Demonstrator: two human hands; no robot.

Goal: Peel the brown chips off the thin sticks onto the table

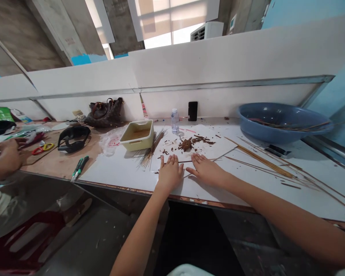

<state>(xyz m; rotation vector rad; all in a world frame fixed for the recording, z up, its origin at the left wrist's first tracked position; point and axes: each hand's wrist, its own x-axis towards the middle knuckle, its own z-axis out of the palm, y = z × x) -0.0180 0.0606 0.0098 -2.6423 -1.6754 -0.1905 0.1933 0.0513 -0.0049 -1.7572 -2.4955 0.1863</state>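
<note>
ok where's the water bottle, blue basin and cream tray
water bottle (pixel 175 122), head view, on its body
blue basin (pixel 261 132), head view, on its outer wall
cream tray (pixel 138 143), head view, on its front wall

Dark brown shavings (pixel 186 144) lie clumped and scattered across a white sheet (pixel 221 147).

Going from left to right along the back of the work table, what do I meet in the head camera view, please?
Brown handbag → yellow plastic tray → plastic water bottle → black phone → blue plastic basin
</note>
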